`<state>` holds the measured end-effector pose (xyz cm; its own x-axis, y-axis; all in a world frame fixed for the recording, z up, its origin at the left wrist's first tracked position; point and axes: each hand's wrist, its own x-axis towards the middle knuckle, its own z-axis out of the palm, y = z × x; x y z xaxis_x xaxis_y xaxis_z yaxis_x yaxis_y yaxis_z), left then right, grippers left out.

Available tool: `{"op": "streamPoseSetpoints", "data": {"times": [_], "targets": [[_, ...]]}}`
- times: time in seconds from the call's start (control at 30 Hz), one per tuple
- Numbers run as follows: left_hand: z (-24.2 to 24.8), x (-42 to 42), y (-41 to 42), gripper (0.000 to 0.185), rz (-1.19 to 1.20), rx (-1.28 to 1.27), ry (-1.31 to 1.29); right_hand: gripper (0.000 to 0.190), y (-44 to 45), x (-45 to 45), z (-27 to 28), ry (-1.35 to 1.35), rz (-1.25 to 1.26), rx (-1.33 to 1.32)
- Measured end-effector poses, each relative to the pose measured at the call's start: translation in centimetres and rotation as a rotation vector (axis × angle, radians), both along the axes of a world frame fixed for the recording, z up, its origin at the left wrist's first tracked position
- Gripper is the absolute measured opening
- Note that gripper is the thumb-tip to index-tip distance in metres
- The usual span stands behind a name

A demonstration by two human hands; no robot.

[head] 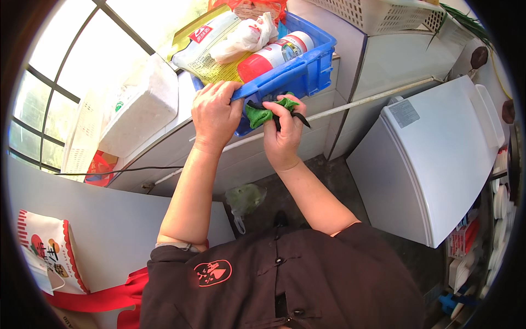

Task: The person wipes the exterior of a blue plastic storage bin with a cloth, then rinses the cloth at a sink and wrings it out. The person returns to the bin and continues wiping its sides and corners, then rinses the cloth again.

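A blue plastic crate (306,76) sits tilted at the ledge before me. My left hand (215,113) grips its near left rim, fingers curled over the top. Against the crate's near side, my right hand (285,133) holds a green cloth (259,116) together with a dark strip. Inside the crate are a red and white canister (276,55), a yellow and white printed bag (209,45), a knotted white plastic bag (244,39) and a red plastic bag (263,6). What lies beneath them is hidden.
Left of the crate, a white foam box (144,107) stands on the windowsill. A white chest-like appliance (435,156) is at the right. A pale pipe (349,105) runs along the tiled wall. On the floor lies a clear bag with something green (245,199). White baskets (382,16) stand at the top right.
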<state>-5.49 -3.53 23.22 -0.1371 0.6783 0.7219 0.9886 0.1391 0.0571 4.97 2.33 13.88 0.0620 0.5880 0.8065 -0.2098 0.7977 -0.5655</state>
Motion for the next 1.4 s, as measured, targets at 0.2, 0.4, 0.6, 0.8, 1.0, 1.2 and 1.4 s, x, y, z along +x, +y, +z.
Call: {"op": "streamPoseSetpoints", "data": {"times": [0.2, 0.4, 0.6, 0.8, 1.0, 1.2, 1.4], "targets": [[-0.2, -0.2, 0.1, 0.012, -0.013, 0.007, -0.002, 0.038, -0.1, -1.4, 0.2, -0.016, -0.082, -0.188], [-0.2, -0.1, 0.1, 0.011, -0.016, 0.012, 0.007, 0.048, -1.0, -3.7, -1.4, -0.025, 0.033, -0.726], [-0.3, -0.1, 0.0, 0.011, -0.021, 0.023, -0.005, 0.052, -2.1, -3.1, -4.4, 0.102, 0.418, -1.384], [-0.1, -0.2, -0.1, 0.011, -0.030, 0.026, -0.029, 0.038, -0.8, 0.7, -2.5, 0.130, 0.732, -1.258], [-0.3, 0.0, -0.3, 0.011, -0.011, 0.047, -0.023, 0.054, -0.7, -1.9, -0.5, 0.226, 0.796, -1.370], [0.1, -0.4, -0.7, 0.016, -0.070, 0.007, -0.051, 0.030, 0.1, -0.2, -5.9, -0.211, 0.770, -1.320], [-5.1, 1.8, -6.9, 0.016, -0.146, 0.309, -0.430, 0.038, 1.0, 5.9, -6.8, -0.353, 0.643, -1.286]]}}
